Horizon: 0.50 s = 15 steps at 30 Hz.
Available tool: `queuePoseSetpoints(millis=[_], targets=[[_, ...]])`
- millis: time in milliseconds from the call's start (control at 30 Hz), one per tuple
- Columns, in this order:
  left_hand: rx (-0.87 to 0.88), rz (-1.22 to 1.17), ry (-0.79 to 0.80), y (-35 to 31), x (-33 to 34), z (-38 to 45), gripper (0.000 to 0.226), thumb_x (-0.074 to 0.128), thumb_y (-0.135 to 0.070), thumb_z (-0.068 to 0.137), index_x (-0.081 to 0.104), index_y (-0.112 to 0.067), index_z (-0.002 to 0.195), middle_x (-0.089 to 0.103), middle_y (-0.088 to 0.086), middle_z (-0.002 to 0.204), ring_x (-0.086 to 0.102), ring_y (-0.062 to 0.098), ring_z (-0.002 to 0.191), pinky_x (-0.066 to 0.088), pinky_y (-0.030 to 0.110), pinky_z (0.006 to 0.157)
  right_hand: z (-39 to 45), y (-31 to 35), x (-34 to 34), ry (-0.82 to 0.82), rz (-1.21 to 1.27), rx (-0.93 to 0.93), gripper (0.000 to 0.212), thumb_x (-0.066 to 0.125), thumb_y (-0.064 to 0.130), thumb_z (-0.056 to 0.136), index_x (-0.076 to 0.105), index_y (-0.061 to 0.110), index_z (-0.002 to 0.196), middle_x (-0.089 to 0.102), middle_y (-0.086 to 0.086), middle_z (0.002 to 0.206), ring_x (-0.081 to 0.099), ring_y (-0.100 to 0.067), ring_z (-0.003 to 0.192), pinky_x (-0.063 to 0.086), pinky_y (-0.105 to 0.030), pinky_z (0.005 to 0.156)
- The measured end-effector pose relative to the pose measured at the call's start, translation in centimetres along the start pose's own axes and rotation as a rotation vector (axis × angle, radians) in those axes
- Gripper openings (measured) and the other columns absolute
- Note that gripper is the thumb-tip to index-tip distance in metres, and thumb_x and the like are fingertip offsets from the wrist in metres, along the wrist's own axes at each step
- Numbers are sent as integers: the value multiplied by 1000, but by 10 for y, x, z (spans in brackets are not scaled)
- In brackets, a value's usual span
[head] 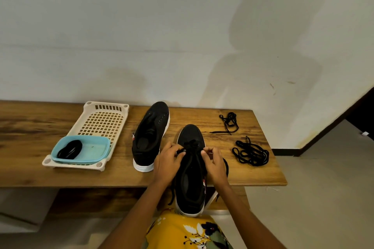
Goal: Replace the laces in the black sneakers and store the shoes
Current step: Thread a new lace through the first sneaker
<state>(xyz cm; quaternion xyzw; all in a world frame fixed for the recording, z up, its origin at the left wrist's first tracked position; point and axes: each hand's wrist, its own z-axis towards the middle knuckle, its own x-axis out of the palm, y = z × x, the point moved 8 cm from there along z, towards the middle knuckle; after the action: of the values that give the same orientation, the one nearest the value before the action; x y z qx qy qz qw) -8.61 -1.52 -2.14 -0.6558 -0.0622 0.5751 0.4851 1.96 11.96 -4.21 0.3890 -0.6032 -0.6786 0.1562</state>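
Head view: looking down at a wooden table [101,176] set against a pale wall.
Near sneaker [191,170]: black, white sole, toe pointing away, heel hanging past the table's front edge above a yellow floral garment [182,230].
Left hand [167,162]: fingers curled, pinching a black lace [189,145] at the upper eyelets.
Right hand [214,162]: fingers curled, pinching the same lace from the opposite side.
Lace tails: dangling beside the heel on both sides; whether old or new lace, cannot tell.
Far sneaker [150,137]: left of the near one, apart from it, no lace visible across its tongue.
Loose laces: one small tangle [229,123] near the wall, one larger tangle [251,152] just right of the right hand.
Cream basket [111,107]: far left, lying flat, carrying a blue tray [60,157] with a coiled black lace [69,149] inside.
Risk, slipping: overhanging heel likely to tip off the edge under a hard pull.
Risk, mix-up: removed and fresh laces all black, easily confused.
Risk, snagging: dangling tails may catch on the table edge.
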Motion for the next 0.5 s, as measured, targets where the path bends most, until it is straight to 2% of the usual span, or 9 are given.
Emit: queuePoseSetpoints(millis=[33,100,200,267,333,400,433,500], targets=[[-9,-3,-14,1,-1,1,16,56,-24,92,63,-16,103,56,-6,102,59,10,91,45,24,75,1,-2,1,11,22,15,9,52,13,95,50,21,91,52,-2,101,53,-8,91,43,-13,74],[-40,-15,-21,4,-1,2,15,52,-22,95,60,-12,102,59,-2,101,60,13,91,42,24,74,0,-6,0,20,68,56,17,52,4,91,49,19,86,54,-10,103,54,-18,94,44,-24,76],[-93,-54,10,9,1,-2,13,51,-26,95,56,-14,97,62,-3,94,60,14,88,45,27,74,-4,-1,1,75,18,15,22,51,-2,87,54,18,78,55,-8,98,52,-8,88,39,-20,73],[-122,-121,16,11,-1,-6,10,57,-29,91,57,-19,92,61,-9,87,60,9,85,47,25,74,-6,4,2,103,5,-30,22,55,0,88,63,20,84,58,-3,99,52,-1,93,40,-12,78],[-90,-161,14,9,-2,-8,9,63,-26,87,62,-21,94,62,-13,89,61,5,87,48,19,76,-7,8,2,126,-21,-90,18,60,7,89,69,20,96,62,3,99,52,0,99,39,-5,81],[-39,-176,37,3,-1,-9,19,65,-21,86,67,-24,105,61,-13,96,61,3,92,44,8,75,-7,10,2,143,-68,-138,15,64,14,89,71,21,99,64,10,95,54,-3,98,40,-8,82],[-20,-166,55,1,-1,-8,23,65,-21,86,68,-25,108,61,-12,99,61,3,94,44,7,75,-6,11,2,145,-90,-151,13,65,16,88,71,22,97,65,12,92,55,-3,97,42,-11,82],[13,-115,72,-4,-1,-6,21,65,-22,86,70,-25,106,62,-10,100,60,4,93,49,16,80,-4,13,2,134,-138,-156,7,68,17,86,72,22,90,65,10,88,58,-6,92,45,-19,80]])
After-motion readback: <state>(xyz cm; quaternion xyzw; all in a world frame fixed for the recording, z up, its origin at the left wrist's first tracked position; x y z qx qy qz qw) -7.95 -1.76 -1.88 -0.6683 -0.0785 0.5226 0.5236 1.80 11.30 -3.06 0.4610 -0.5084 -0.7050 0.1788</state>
